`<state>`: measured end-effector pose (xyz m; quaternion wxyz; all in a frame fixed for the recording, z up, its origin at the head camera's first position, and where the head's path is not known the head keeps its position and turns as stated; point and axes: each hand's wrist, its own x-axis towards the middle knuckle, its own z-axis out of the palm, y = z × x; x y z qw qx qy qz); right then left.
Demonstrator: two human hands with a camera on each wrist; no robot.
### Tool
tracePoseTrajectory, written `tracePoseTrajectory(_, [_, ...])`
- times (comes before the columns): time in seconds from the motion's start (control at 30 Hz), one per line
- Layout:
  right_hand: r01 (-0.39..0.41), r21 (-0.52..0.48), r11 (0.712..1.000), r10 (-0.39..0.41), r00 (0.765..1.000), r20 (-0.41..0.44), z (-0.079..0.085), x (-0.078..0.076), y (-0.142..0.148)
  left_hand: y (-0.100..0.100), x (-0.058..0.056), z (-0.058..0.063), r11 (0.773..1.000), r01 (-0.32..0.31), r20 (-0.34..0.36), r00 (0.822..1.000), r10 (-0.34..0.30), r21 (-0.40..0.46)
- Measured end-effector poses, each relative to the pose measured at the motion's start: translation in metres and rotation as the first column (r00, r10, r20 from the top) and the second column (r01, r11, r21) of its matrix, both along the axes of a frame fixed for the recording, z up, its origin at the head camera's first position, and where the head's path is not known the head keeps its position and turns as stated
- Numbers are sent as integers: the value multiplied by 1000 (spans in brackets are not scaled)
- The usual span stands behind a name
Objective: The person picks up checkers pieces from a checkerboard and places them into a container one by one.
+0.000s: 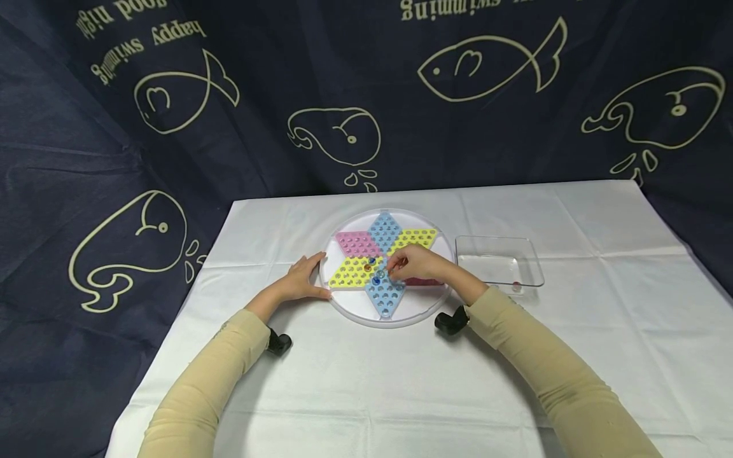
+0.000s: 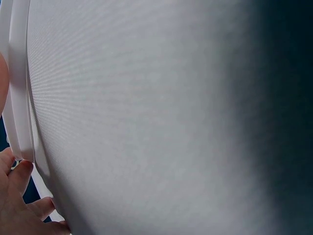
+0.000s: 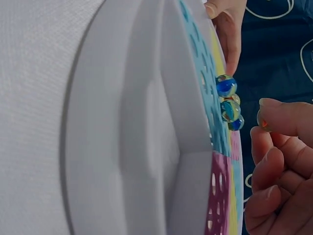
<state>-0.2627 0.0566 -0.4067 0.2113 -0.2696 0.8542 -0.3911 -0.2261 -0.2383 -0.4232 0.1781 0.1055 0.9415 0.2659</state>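
A round white Chinese checkers board [image 1: 385,324] with a coloured star of holes lies on the table. Several glass marbles [image 3: 226,86] sit close together near its middle, some with blue swirls and one orange. My right hand [image 1: 420,262] is over the centre of the star; in the right wrist view its thumb and index finger pinch a marble [image 3: 264,122] with orange in it, held just off the board. At the board's left side my left hand [image 1: 298,280] spreads thumb and fingers against the rim. Only parts of that hand show in the left wrist view.
Right of the board stands a clear plastic box [image 1: 532,262] with a reddish marble [image 1: 516,287] at its near right corner. A white cloth [image 1: 321,394] covers the table. Behind it hangs a dark blue curtain [image 1: 258,152] with fish and whale drawings.
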Motion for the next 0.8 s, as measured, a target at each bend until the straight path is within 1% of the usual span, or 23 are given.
tracePoseTrajectory(0.17, [14, 14, 1000, -14, 1000, -5, 4, -3, 4, 0, -2, 0, 1000, 9, -6, 1000, -9, 1])
tracePoseTrajectory(0.43, [49, -16, 999, -49, 999, 11, 13, -4, 14, 0, -2, 0, 1000, 10, 0, 1000, -10, 8])
tracePoseTrajectory(0.53, [63, -26, 998, -63, 998, 3, 16, -4, 17, 0, -1, 0, 1000, 9, 4, 1000, -10, 9])
tracePoseTrajectory(0.73, [59, -78, 995, -59, 998, 2, 22, -7, 28, 1, 0, 1, 1000, 8, 1, 1000, -8, 9])
tracePoseTrajectory(0.8, [67, -79, 995, -67, 998, 8, 24, -8, 32, 1, 0, 1, 1000, 5, 0, 1000, -5, 7])
